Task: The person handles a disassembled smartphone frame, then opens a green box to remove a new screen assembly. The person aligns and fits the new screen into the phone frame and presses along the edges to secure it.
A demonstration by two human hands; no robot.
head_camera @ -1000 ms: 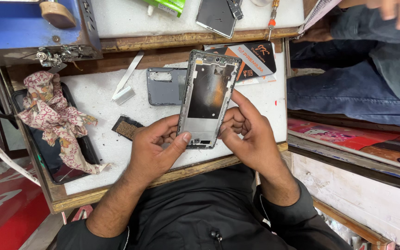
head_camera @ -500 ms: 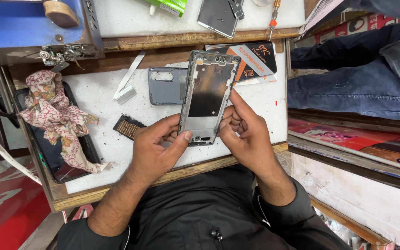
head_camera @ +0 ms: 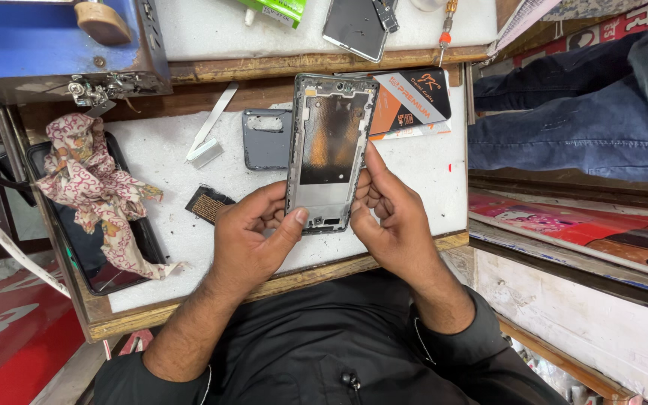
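Note:
I hold a bare grey phone frame (head_camera: 329,146) upright over the white worktop (head_camera: 166,247), its inner side facing me. My left hand (head_camera: 253,236) grips its lower left edge, thumb pressed on the bottom end. My right hand (head_camera: 391,217) clasps the lower right edge, fingers curled behind it. A grey phone back cover (head_camera: 265,139) lies flat just behind the frame's left side. A small dark brush block (head_camera: 208,204) rests left of my left hand.
A patterned rag (head_camera: 95,187) lies on a dark tablet at the left. A white plastic strip (head_camera: 208,135), an orange and black box (head_camera: 412,101), another phone (head_camera: 354,28) and a screwdriver (head_camera: 446,30) sit farther back. Another person's jeans-clad legs (head_camera: 571,127) are at the right.
The frame and both hands have barely shifted. The other person's hand at the upper right has gone out of view and their legs have moved.

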